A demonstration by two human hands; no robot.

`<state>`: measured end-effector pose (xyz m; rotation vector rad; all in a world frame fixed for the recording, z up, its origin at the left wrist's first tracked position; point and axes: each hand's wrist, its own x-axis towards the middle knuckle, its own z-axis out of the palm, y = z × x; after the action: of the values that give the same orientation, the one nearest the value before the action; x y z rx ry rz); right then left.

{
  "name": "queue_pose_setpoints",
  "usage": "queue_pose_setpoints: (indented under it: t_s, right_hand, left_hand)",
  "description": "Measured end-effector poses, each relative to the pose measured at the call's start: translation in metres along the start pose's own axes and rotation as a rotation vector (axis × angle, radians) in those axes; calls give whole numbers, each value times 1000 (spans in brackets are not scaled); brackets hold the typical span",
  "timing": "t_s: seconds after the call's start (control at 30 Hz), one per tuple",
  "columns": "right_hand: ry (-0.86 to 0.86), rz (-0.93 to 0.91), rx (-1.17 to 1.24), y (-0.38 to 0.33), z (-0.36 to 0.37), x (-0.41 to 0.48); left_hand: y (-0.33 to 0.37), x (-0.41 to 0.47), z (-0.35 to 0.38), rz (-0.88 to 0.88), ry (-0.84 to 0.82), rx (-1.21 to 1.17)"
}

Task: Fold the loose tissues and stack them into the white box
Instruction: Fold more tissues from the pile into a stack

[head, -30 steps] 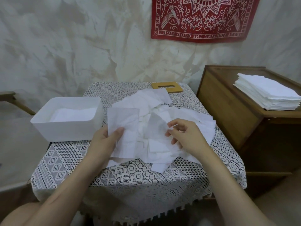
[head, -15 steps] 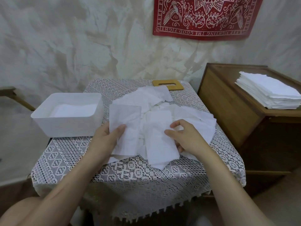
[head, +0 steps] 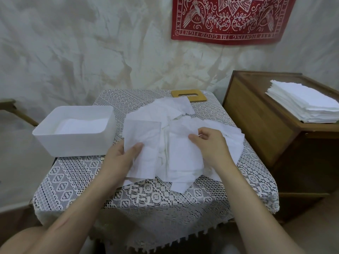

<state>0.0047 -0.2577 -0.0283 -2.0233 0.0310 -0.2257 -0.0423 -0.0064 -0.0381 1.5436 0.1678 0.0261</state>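
Observation:
A heap of loose white tissues [head: 176,114] covers the middle of the lace-covered table [head: 77,173]. My left hand [head: 119,158] grips one flat tissue [head: 143,136] by its left lower edge, thumb on top. My right hand [head: 211,143] rests on the heap to the right, fingers curled and pinching another tissue [head: 183,154] that lies flat in front of it. The white box [head: 73,142] stands at the table's left, open, with folded tissues lying low inside it.
A wooden lid with a slot [head: 189,95] lies at the table's far edge. A wooden cabinet [head: 256,121] stands to the right, carrying a tall stack of folded tissues [head: 304,103]. A red patterned cloth [head: 229,21] hangs on the wall.
The tissue under my right hand was raised and crumpled a second ago; it now lies flat on the heap. My right hand shifted slightly back along it. My left hand kept its grip.

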Motion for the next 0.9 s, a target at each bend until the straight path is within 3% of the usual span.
queue_pose_setpoints:
  t_s: [0.1,0.23,0.33,0.6,0.73,0.9]
  right_hand:
    - [-14,64,-4,2,2,6]
    - [-14,133,-201,2,2,7]
    - [-35,164,-115,3,1,11]
    - [13,-24,-1,-2,1,5]
    - [93,-61,-40,-2,-3,4]
    - [66,-44,-111,-2,-2,3]
  left_hand:
    - [1,-1,1,2,-10,11]
    - [1,0,-1,-12,-5,-2]
    - [2,-1,0,-9,-1,0]
    - [-1,-1,-1,19,13,-2]
    - [-1,-1,-2,40,9,-7]
    - [0,-2,-1,32,5,7]
